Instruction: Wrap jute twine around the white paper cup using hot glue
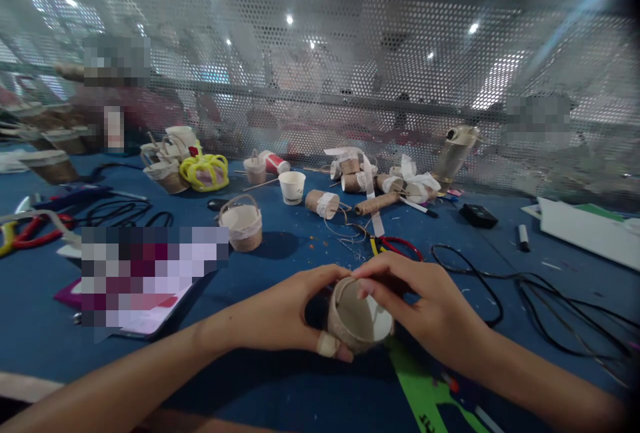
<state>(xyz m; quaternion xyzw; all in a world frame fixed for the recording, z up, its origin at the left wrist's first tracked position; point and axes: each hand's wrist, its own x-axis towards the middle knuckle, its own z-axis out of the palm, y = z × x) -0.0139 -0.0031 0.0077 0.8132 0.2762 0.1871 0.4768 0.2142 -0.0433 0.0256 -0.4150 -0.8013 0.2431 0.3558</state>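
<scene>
My left hand (295, 313) wraps round the left side of a burlap-covered paper cup (345, 326), its bandaged thumb along the near side. The cup is tilted so that its pale inside faces me. At the cup's far rim, my right hand (417, 296) pinches with thumb and index finger; whether anything small is between them I cannot make out. Just left of my hands stands a small basket (245, 227) made from a wrapped cup with a handle. Beyond the right hand lie red-and-yellow-handled pliers (397, 244).
A phone or tablet (200, 266) leans at left. Behind are a white paper cup (292, 187), a yellow basket (205, 171), several wrapped cups and a twine roll (377, 203). Black cables (550, 313) run at right. A green sheet (413, 386) lies under my right forearm. Perforated metal panels (325, 53) stand behind.
</scene>
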